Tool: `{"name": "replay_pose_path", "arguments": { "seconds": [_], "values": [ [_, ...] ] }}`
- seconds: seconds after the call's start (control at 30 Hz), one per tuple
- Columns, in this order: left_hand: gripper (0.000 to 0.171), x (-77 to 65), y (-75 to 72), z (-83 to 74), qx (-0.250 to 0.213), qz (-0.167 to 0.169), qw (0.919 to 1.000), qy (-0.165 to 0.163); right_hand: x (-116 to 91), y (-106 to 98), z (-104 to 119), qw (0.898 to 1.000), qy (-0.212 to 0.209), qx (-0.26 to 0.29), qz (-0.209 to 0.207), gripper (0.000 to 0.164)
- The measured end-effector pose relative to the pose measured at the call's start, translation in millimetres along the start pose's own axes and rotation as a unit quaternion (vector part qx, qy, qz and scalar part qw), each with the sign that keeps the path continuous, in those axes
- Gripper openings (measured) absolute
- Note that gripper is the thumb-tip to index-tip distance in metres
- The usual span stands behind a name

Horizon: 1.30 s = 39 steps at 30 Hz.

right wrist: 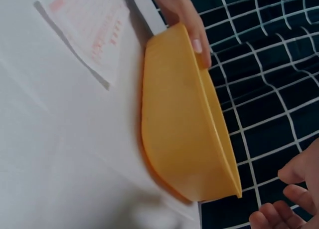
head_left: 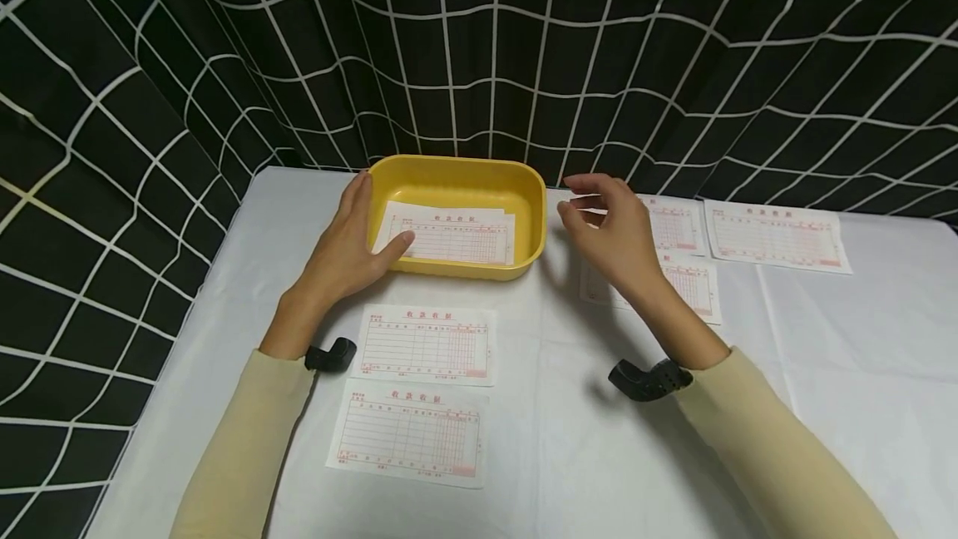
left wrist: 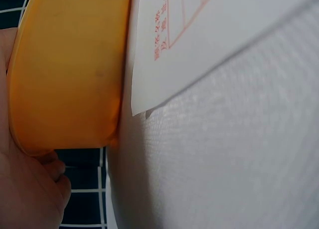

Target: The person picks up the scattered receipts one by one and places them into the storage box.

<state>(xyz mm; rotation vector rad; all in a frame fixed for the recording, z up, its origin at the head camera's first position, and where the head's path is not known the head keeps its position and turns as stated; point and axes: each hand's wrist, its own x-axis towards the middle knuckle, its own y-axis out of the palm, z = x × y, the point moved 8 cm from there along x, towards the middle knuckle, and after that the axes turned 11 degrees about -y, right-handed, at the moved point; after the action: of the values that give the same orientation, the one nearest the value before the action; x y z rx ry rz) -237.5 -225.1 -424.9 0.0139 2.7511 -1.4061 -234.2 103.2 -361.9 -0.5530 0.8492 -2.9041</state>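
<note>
A yellow plastic tub [head_left: 464, 271] stands on the white-covered table. Several paper receipt slips [head_left: 456, 239] with red print lie inside it. My left hand [head_left: 337, 252] grips the tub's left end, the thumb over the front rim and the fingers along the outer side. To the right of the tub my right hand [head_left: 617, 231] hovers with its fingers loosely bent and nothing between them. Behind that hand, two receipt slips are partly hidden, an upper slip [head_left: 679, 227] and a lower slip [head_left: 694, 285]. The right wrist view shows the tub's outer wall [right wrist: 174, 109] and the loosely bent right fingers [right wrist: 279, 214].
Two receipts lie in front of the tub, a nearer slip [head_left: 407, 435] and a farther slip [head_left: 427, 348]. Another slip [head_left: 774, 235] lies at the far right. A black cloth with white grid lines [head_left: 479, 48] hangs behind the table and down its left side.
</note>
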Motion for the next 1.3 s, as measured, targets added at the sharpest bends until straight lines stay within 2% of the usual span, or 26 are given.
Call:
{"name": "replay_pose_path", "arguments": {
  "seconds": [0.33,0.63,0.77,0.9,1.1,1.3],
  "values": [
    [0.105,-1.2,0.2,0.6,0.003,-0.001,1.0000,-0.001,-36,-1,5,0.999,-0.036,-0.011,-0.016,0.031],
    [0.106,-0.9,2.1,2.2,0.002,0.000,1.0000,-0.001,-65,12,18,0.995,-0.093,-0.031,-0.025,0.029],
    [0.105,-0.7,2.0,2.6,0.003,-0.001,1.0000,-0.002,-78,21,27,0.990,-0.130,-0.060,-0.014,0.030],
    [0.105,-0.7,2.1,3.0,0.004,0.001,1.0000,-0.005,-87,31,33,0.987,-0.147,-0.067,-0.002,0.031],
    [0.106,-0.9,2.0,1.8,0.004,0.002,1.0000,-0.005,-94,45,35,0.988,-0.144,-0.057,0.024,0.034],
    [0.105,-0.7,0.7,0.2,0.004,0.001,1.0000,-0.003,-99,64,34,0.986,-0.137,-0.054,0.074,0.039]
  ]
}}
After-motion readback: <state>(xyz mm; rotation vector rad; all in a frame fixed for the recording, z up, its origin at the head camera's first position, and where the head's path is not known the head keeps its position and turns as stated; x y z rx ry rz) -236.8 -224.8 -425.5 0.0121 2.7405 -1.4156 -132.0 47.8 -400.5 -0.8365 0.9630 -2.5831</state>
